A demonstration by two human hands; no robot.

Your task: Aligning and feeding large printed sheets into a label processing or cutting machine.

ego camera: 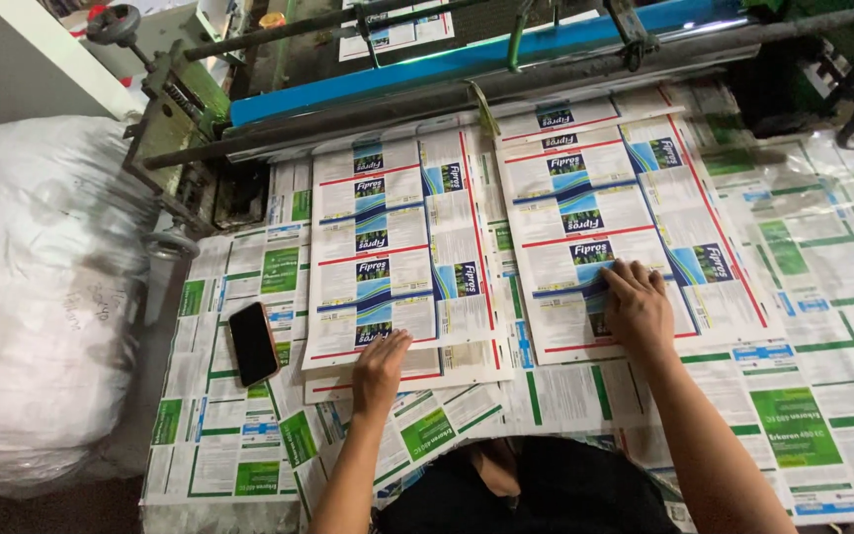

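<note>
While both arms are stretched forward from the bottom of the view, two stacks of printed label sheets are being pressed flat on the worktable [842, 465]. The left hand [380, 368] is laid palm down, fingers extended and held together, on the near edge of the left stack of label sheets [397, 247]; nothing is gripped by it. The right hand [637, 309] is spread open, palm down, on the near part of the right stack of label sheets [595, 213], fingertips pointed away from the body, and again nothing is clasped. The two stacks are seen side by side, just apart, each printed white with blue panels and red lines, and both are fed out from under the long rollers of a machine [467, 74] set beyond the fingertips. Underneath the stacks and all around the hands, the table is covered by loose sheets printed in green and white [793, 415]. Just left of the left hand, a dark phone with an orange edge [253, 342] is found lying face up on those green sheets, apart from the stack. Further left still, well clear of the hand, a large white sack [42, 297] is seen bulging beside the table. A green handwheel frame [165, 109] is noted at the machine's far left end.
</note>
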